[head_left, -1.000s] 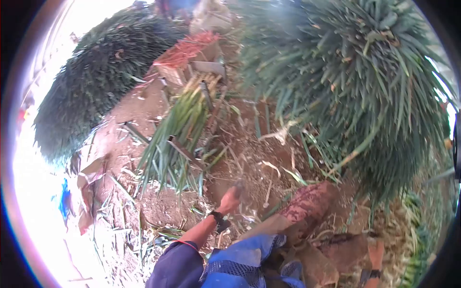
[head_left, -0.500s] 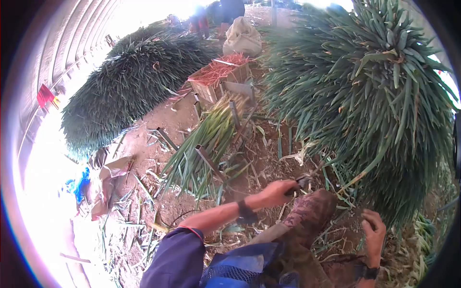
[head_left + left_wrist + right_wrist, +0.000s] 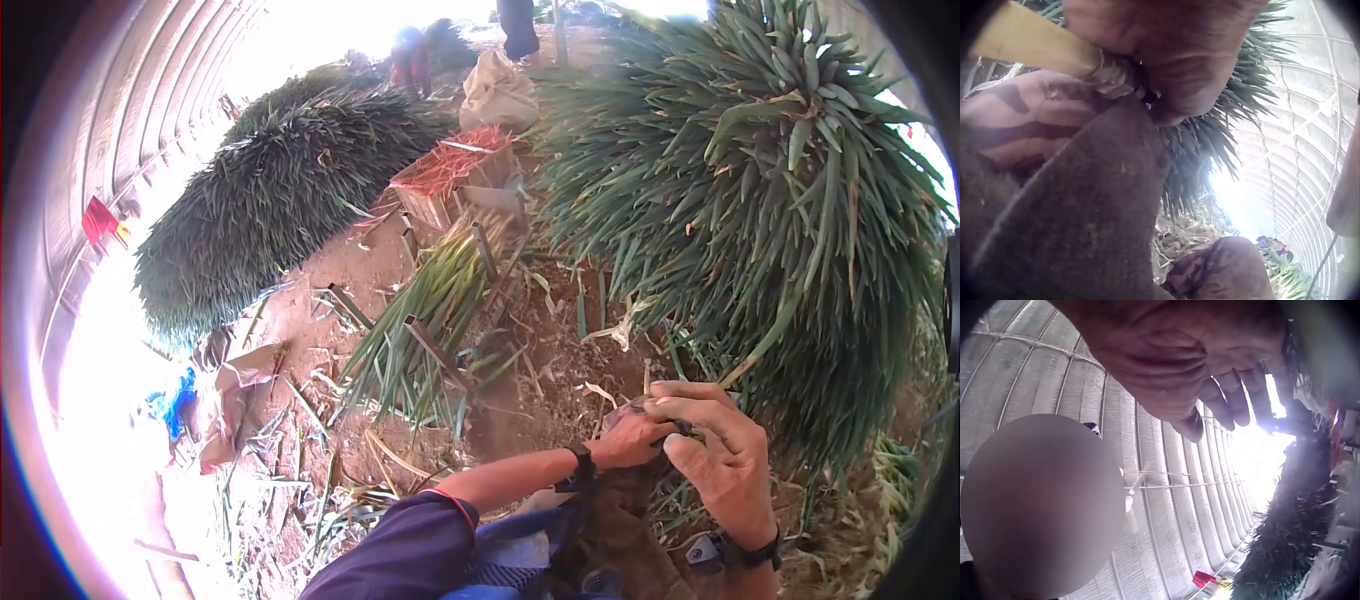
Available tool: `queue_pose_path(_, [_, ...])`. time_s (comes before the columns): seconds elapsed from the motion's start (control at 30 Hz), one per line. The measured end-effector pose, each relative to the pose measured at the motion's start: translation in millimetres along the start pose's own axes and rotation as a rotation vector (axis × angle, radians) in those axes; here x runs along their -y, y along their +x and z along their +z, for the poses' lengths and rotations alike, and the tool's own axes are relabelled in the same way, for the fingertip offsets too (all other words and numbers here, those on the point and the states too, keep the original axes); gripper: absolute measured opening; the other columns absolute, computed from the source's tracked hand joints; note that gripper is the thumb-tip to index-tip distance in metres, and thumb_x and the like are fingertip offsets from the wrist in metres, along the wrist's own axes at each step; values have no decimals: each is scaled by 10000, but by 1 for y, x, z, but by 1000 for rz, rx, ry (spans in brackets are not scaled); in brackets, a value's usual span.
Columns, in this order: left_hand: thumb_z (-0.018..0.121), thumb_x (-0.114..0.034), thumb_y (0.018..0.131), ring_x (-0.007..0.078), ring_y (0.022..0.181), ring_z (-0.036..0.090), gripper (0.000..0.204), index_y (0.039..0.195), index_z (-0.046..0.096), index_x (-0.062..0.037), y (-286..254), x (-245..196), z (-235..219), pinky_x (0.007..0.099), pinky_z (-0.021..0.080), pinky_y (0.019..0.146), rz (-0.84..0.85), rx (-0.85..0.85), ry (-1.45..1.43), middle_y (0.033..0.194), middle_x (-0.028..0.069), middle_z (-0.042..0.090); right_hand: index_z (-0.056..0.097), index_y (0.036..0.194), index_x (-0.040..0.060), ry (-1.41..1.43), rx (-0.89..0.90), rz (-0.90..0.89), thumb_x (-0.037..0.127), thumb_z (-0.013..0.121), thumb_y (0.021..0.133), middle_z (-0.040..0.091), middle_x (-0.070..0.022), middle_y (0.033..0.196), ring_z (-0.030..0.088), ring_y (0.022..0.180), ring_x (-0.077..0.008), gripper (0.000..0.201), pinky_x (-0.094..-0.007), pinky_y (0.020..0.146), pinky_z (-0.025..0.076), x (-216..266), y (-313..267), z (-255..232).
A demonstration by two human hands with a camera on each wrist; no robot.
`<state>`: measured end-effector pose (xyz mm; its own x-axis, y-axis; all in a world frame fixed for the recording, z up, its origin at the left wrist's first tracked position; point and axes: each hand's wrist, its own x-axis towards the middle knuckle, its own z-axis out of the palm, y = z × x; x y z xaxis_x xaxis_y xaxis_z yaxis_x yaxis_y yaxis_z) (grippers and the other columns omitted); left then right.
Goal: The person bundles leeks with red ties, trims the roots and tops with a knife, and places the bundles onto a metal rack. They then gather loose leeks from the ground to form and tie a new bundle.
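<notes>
My left hand [image 3: 632, 440] is low over the patterned trouser knee, its fingers curled. In the left wrist view, that hand [image 3: 1166, 53] grips a pale yellowish, stick-like piece [image 3: 1035, 40] with a brown, wrinkled end running into the fist; its kind I cannot tell. My right hand [image 3: 720, 445] is raised just right of the left one, fingers loosely bent and thumb apart. From the right wrist, the palm [image 3: 1191, 359] shows with its fingers extended and nothing held. A big heap of long green leafy stalks [image 3: 760, 230] rises beyond both hands.
Loose green stalks [image 3: 430, 310] lie between metal posts [image 3: 435, 350] on the littered ground. Behind them stand a crate of red strips [image 3: 455, 165] and a pale sack [image 3: 498, 92]. Another green heap [image 3: 280, 190] fills the left. Overhead curves a ribbed cover [image 3: 1166, 506].
My left hand has come right and back toward the knee from the ground ahead. The right hand has risen from the lower right to beside it. The head view has also shifted.
</notes>
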<state>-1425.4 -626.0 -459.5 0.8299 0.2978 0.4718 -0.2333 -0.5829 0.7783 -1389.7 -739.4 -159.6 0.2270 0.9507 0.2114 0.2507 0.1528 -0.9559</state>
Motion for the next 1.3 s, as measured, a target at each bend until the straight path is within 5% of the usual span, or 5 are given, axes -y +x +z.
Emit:
queue_pose_path(0.2, [657,-93,770,282,934,621,215,981,673,-55,32,-86,-58,417,484,762,-55,98,-155,990,140,647,637,1208,-25,246,86,-40,277,697,910,589,-203,1270,595,1174,-272,428,-412,1005,461,20,8,16])
queue_pose_path(0.4, [735,-166,720,382,1118,575,347,1059,685,-113,-1,-12,-7,508,439,1019,-79,106,232,1189,163,608,611,1215,-40,469,352,-187,264,723,878,586,-189,1270,628,1089,-266,467,-372,876,512,32,-11,34])
queue_pose_path(0.93, [691,-104,758,344,1089,633,345,1102,684,-95,4,-26,-12,426,522,925,-124,207,292,1141,158,670,616,1081,-43,77,420,-464,236,723,832,630,-185,1120,643,986,-341,388,-413,830,520,8,-36,101])
queue_pose_path(1.13, [714,-158,733,403,1145,566,387,1114,681,-101,-1,-29,-13,453,467,994,-92,148,264,1194,176,622,601,1194,-56,-27,93,-320,201,705,814,609,-241,1216,606,1100,-382,470,-417,968,475,-20,-5,43])
queue_pose_path(1.3, [723,-146,720,396,1145,572,429,1143,662,-117,-4,-31,-4,464,488,959,-115,101,289,1237,161,603,596,1261,-45,229,23,101,163,623,945,581,-151,1303,602,1108,-164,379,-308,908,510,0,-4,9])
